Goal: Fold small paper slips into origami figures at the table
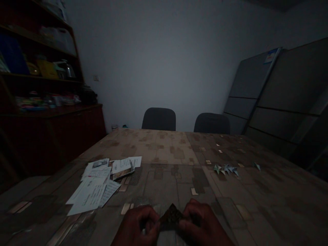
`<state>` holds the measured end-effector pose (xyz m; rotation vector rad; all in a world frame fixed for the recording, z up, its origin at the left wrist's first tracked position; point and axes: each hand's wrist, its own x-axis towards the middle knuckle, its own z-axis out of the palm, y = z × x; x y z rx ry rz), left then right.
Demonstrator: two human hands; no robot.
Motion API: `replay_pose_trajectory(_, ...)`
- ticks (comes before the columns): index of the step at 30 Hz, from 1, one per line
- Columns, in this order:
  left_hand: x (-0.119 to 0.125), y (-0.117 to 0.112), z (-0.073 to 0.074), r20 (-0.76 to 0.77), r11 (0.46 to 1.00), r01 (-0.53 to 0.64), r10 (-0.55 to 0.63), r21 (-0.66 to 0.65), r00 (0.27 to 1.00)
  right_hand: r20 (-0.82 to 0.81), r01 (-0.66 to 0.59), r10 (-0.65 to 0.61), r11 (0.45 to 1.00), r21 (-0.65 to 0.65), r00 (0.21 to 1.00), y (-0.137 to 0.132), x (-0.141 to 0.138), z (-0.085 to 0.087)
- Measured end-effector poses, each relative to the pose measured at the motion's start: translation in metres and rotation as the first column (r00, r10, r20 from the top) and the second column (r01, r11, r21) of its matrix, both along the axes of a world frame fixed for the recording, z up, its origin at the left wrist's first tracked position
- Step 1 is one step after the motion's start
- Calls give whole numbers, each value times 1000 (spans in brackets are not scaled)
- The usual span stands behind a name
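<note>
A small dark piece of folded paper [172, 215], pointed at the top like a triangle, is held low over the near edge of the table. My left hand [140, 223] pinches its left corner between thumb and finger. On the opposite corner, my right hand [200, 220] closes in a similar pinch. The print on the paper is too dark to make out. To the right on the table sits a cluster of small folded paper pieces [226, 169], with a single folded piece [257, 166] farther right.
Loose printed sheets [89, 191] and a small stack of cards [124, 171] lie on the left of the patterned tablecloth [161, 184]. Two dark chairs [159, 119] stand behind the table. A wooden cabinet [77, 119] with filled shelves is at left, grey panels [246, 82] at right.
</note>
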<state>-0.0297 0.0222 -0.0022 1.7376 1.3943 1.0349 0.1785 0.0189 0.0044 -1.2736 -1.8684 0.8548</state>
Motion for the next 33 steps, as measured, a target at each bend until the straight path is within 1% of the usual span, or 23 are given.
replay_pose_trajectory(3, -2, 1, 5, 10, 1000, 8, -8, 8, 1000, -15, 2, -2, 1000, -16, 1000, 0, 4, 9)
replay_pose_trajectory(5, -5, 5, 11, 48, 1000, -12, 13, -16, 999, -31, 33, -33, 999, -6, 999, 3, 9, 14)
replay_pose_trajectory(7, -10, 10, 17, 112, 994, -57, 68, -95, 991, -34, 94, -93, 995, 21, 995, 6, 15, 18)
replay_pose_trajectory(8, -11, 13, 19, 158, 985, -74, 99, -155, 983, -22, 133, -133, 991, 32, 991, 8, 17, 19)
replay_pose_trajectory(10, -13, 17, 21, 254, 968, -57, 121, -246, 960, 8, 183, -184, 979, 95, 983, 9, 19, 20)
replay_pose_trajectory(11, -12, 18, 19, 317, 957, -22, 117, -289, 941, 29, 169, -175, 976, 138, 984, 8, 18, 20)
replay_pose_trajectory(12, -11, 18, 17, 393, 943, 40, 99, -330, 914, 49, 136, -147, 974, 182, 988, 6, 16, 19)
replay_pose_trajectory(14, -7, 15, 9, 498, 926, 85, 118, -367, 859, 93, 53, -81, 961, 271, 992, 2, 11, 18)
replay_pose_trajectory(16, -4, 10, 3, 531, 918, 104, 126, -382, 838, 126, -4, -41, 943, 334, 991, -2, 7, 15)
replay_pose_trajectory(18, -3, 7, 1, 509, 928, 89, 116, -361, 853, 144, -30, -25, 929, 368, 989, -4, 6, 13)
replay_pose_trajectory(22, -6, 5, 6, 416, 956, 58, 69, -286, 907, 184, -86, 17, 925, 370, 983, -2, 7, 6)
replay_pose_trajectory(25, -6, 6, 8, 393, 961, 42, 72, -273, 917, 210, -112, 34, 921, 374, 977, -1, 9, 3)
replay_pose_trajectory(28, -6, 8, 5, 447, 952, 60, 85, -300, 890, 201, -154, 80, 908, 388, 976, -1, 9, 3)
replay_pose_trajectory(30, -7, 10, 1, 501, 938, 115, 69, -327, 862, 189, -172, 105, 904, 390, 976, -1, 9, 3)
replay_pose_trajectory(33, -9, 12, -4, 569, 906, 203, 50, -372, 821, 192, -163, 98, 918, 360, 977, -1, 9, 1)
